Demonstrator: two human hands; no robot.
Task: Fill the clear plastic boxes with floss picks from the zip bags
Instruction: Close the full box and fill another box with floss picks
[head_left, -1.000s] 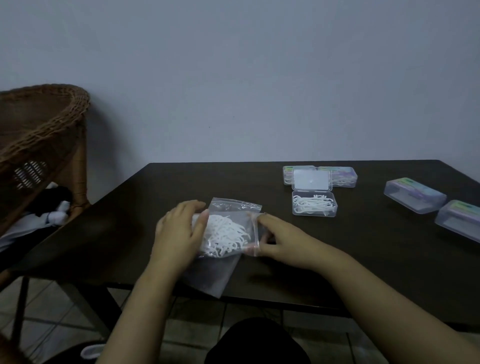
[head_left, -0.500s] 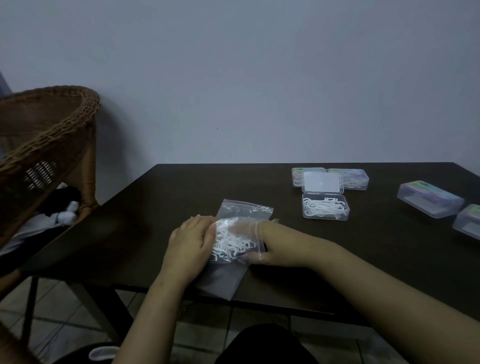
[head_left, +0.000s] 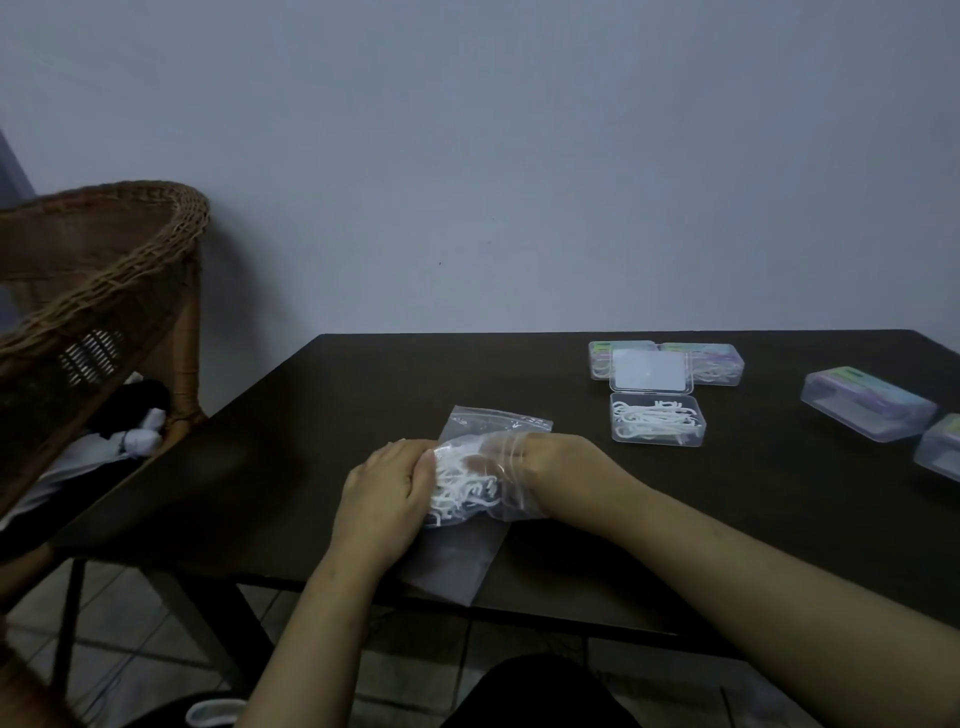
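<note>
Wicker chair (head_left: 98, 291) is sitting well left of the zip bag (head_left: 485, 480), which I am taking as my landmark on the dark bench (head_left: 322, 457). My left hand (head_left: 387, 499) is gripping the bag's left edge, fingers curled on the plastic. My right hand (head_left: 524, 467) is reaching inside the bag from its right, fingers showing through the film among the white floss picks (head_left: 460, 491); whether they are pinching any picks I cannot tell. A flat empty bag (head_left: 457, 561) is lying under and nearer me than the landmark. Right of the bag and further back, an open clear box (head_left: 657, 420) is sitting part-filled, its lid (head_left: 650, 370) standing behind it. Closed boxes (head_left: 717, 364) are sitting beyond that, and two more (head_left: 867, 402) far right. I judge I am drawing a bunch of picks out; next I need a firm pinch, a clean withdrawal, then a carry right to the open box.
</note>
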